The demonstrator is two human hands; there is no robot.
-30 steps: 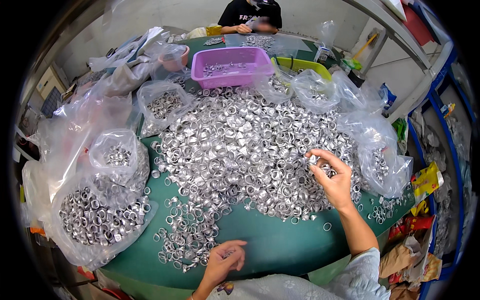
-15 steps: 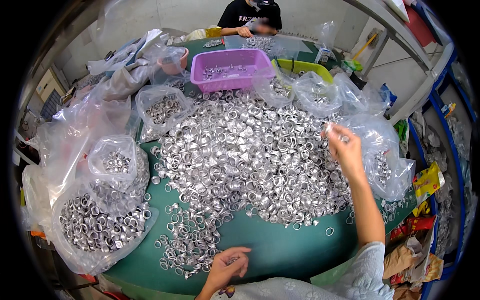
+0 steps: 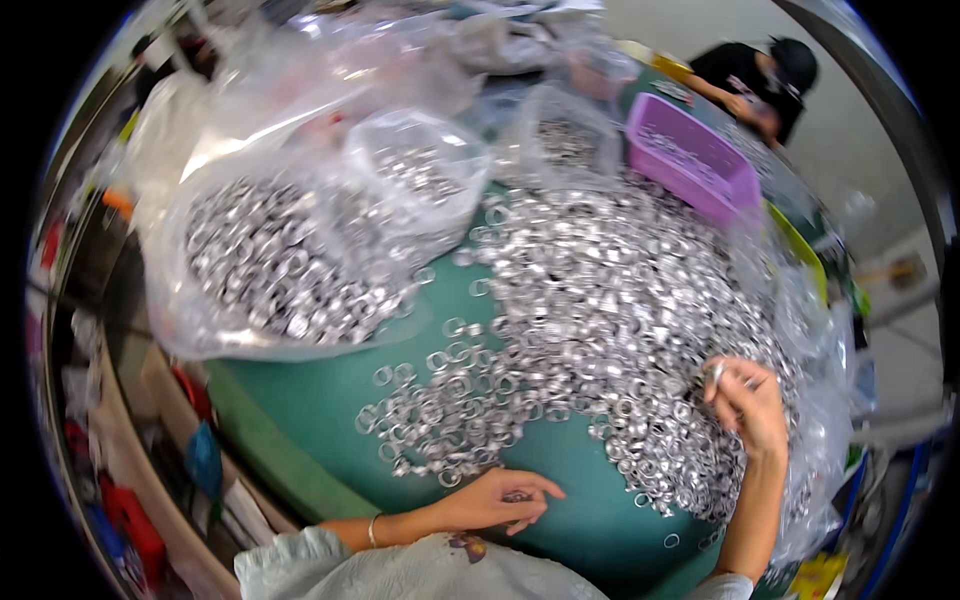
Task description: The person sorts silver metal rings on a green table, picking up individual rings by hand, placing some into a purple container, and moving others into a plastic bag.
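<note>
A big heap of silvery metal rings [image 3: 610, 290] is spread over the green tabletop [image 3: 330, 400]. Near the table's front edge, my left hand [image 3: 505, 500] is curled with some small metal rings in its palm; how many is hidden by the fingers. Over the right part of the heap, my right hand [image 3: 752, 408] pinches a silvery ring [image 3: 716, 372] between thumb and fingertips. A looser patch of rings [image 3: 450, 420] lies just beyond my left hand.
At the left stands a large open plastic bag [image 3: 170, 290] of rings, with smaller ring-filled bags [image 3: 480, 165] beyond. A purple basket [image 3: 690, 185] and a green basket [image 3: 805, 250] sit at the far side. Across the table a person [image 3: 760, 85] in black works. Clear bags [image 3: 825, 420] line the right.
My view has swung left, so the heap and baskets appear farther right and tilted. My right hand has come nearer to me over the heap, still pinching. The left stays curled near the front edge.
</note>
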